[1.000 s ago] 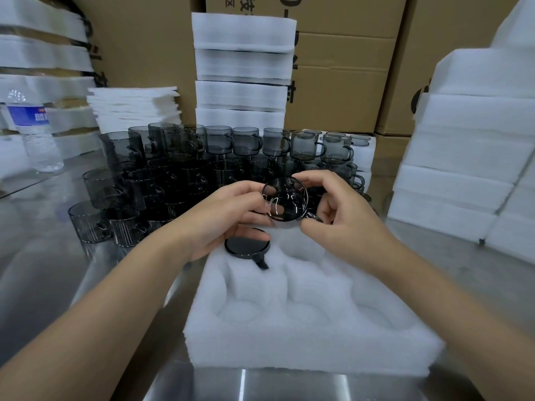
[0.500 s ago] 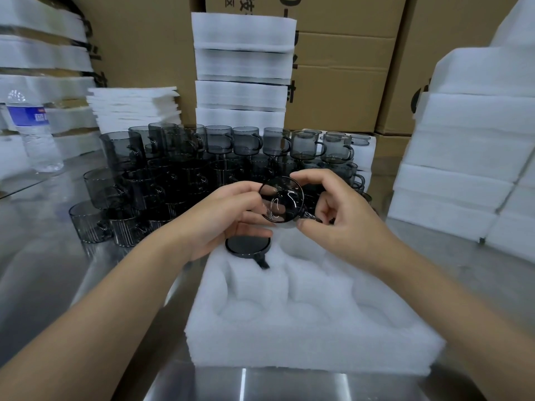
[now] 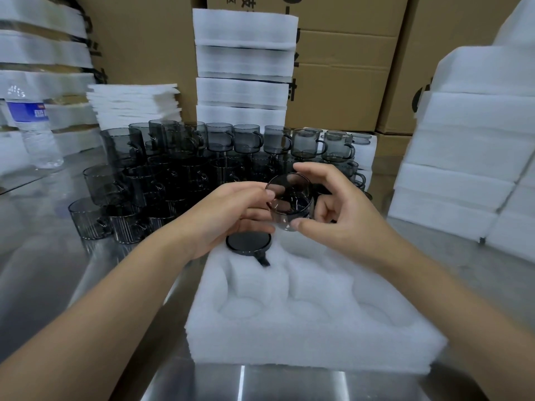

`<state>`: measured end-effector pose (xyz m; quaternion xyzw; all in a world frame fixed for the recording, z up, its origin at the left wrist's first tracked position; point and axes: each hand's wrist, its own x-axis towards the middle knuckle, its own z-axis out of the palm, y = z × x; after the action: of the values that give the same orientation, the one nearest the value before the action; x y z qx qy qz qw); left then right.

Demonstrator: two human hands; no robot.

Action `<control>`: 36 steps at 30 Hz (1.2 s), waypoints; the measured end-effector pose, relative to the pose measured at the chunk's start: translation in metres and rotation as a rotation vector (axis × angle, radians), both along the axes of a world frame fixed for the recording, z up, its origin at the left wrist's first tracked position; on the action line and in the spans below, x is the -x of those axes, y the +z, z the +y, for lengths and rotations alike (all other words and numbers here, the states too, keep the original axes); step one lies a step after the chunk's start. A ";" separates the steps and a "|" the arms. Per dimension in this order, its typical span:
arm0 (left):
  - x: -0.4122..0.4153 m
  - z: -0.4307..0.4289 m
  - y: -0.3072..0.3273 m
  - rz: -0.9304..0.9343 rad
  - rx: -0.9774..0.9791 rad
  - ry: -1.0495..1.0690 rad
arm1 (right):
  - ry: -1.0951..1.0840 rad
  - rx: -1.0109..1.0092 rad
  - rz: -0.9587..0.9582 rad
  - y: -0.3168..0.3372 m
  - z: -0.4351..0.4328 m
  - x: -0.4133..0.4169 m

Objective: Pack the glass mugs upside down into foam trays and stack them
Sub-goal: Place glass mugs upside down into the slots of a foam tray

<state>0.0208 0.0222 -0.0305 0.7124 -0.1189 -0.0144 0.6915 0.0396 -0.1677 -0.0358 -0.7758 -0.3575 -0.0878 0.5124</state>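
Note:
A smoky grey glass mug is held in the air above the far edge of the white foam tray, tilted with its round end toward me. My left hand holds its left side with thumb and fingertips. My right hand grips its right side, index finger curled over the top and thumb underneath. One mug sits upside down in the tray's far left pocket, handle pointing toward me. The tray's near pockets hold nothing. Many more grey mugs stand crowded behind the tray.
Stacks of foam trays rise at the right, behind the mugs and at the left. Thin foam sheets lie piled at the back left. A water bottle stands far left. Cardboard boxes line the back of the steel table.
Both hands have turned the held mug, so its side wall shows more. My right index finger now curls over the top.

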 end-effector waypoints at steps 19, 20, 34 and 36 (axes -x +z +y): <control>0.007 -0.007 -0.005 -0.185 -0.374 0.058 | 0.219 0.114 0.317 0.003 -0.020 -0.014; 0.007 -0.007 -0.005 -0.183 -0.376 0.055 | 0.209 0.118 0.306 0.002 -0.019 -0.014; 0.009 -0.006 -0.005 -0.186 -0.496 -0.014 | 0.085 0.513 0.172 0.010 -0.027 -0.012; 0.009 -0.006 -0.005 -0.178 -0.529 -0.010 | 0.099 0.527 0.166 0.010 -0.027 -0.013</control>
<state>0.0121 0.0164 -0.0359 0.8660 -0.1749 0.0143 0.4682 0.0523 -0.1951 -0.0256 -0.8685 -0.3625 0.0972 0.3239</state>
